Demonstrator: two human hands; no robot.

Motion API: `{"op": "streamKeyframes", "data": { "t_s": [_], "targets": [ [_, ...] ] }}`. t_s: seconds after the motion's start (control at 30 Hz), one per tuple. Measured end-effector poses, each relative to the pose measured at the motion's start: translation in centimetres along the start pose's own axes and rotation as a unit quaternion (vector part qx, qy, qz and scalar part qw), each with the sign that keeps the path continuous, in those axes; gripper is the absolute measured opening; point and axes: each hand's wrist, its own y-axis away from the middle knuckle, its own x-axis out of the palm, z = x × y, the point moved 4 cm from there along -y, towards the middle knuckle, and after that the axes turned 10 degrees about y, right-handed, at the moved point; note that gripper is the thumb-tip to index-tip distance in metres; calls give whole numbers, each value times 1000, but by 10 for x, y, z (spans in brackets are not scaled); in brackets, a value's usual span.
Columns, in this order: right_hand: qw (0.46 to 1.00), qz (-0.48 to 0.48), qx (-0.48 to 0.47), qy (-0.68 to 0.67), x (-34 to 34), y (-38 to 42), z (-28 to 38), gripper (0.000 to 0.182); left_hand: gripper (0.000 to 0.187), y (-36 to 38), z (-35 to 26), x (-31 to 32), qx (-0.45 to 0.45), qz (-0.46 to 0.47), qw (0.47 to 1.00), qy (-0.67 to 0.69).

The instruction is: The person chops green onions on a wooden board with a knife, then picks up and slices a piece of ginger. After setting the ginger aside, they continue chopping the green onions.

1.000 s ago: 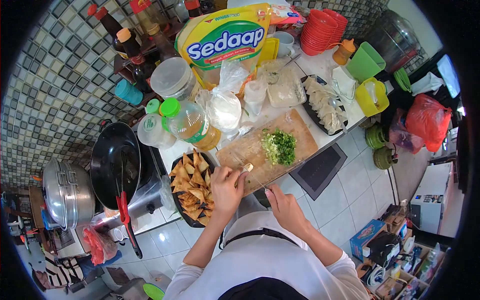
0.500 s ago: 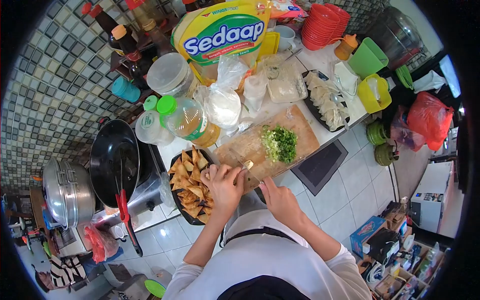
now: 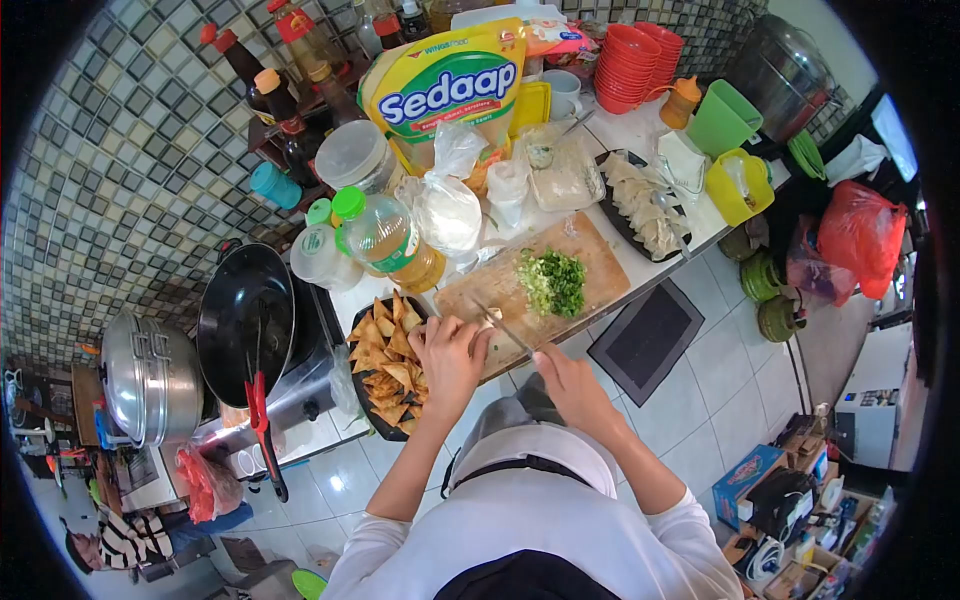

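On the wooden cutting board [image 3: 608, 262] lies a heap of chopped green onion [image 3: 553, 283]. My right hand [image 3: 575, 388] is closed around the handle of a knife [image 3: 507, 328], whose blade slants across the board toward the upper left. Against the blade rests a small pale piece that looks like a garlic clove [image 3: 492, 315]. My left hand [image 3: 452, 358] has its fingers bent and pressed together at this piece, partly hiding it. Beside that hand, a black plate [image 3: 362, 398] carries fried, folded triangular pastries [image 3: 385, 362].
A black wok [image 3: 222, 330] with red-handled tongs sits on the stove at left. An oil bottle [image 3: 385, 240], tubs and a Sedaap bag [image 3: 455, 90] line the counter behind the board. Uncooked dumplings [image 3: 645, 208] fill a dark plate at right, near red bowls [image 3: 628, 68].
My left hand has drawn slightly away from the knife, so more of the pale piece and blade shows. My right hand has shifted a little right and down. The whole view has tilted slightly.
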Motion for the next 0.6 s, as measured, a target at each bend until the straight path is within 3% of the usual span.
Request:
{"op": "streamKeyframes", "data": {
  "t_s": [0.2,0.27,0.43,0.5,0.6],
  "targets": [
    [995,-47,72,-55,-25,20,-11,35,31,-14,-3,11,-15,1,1000,17],
    [986,-126,66,-90,-29,26,-19,35,27,-19,-11,10,23,-14,1000,6],
    [980,-126,94,-119,-27,33,-32,35,22,-34,-8,19,5,5,1000,-2],
    [975,-100,150,-127,-29,37,-33,36,20,-41,-8,23,35,17,999,31],
    [978,-104,128,-129,-29,34,-31,38,18,-52,-1,29,39,34,999,11]
  ]
}}
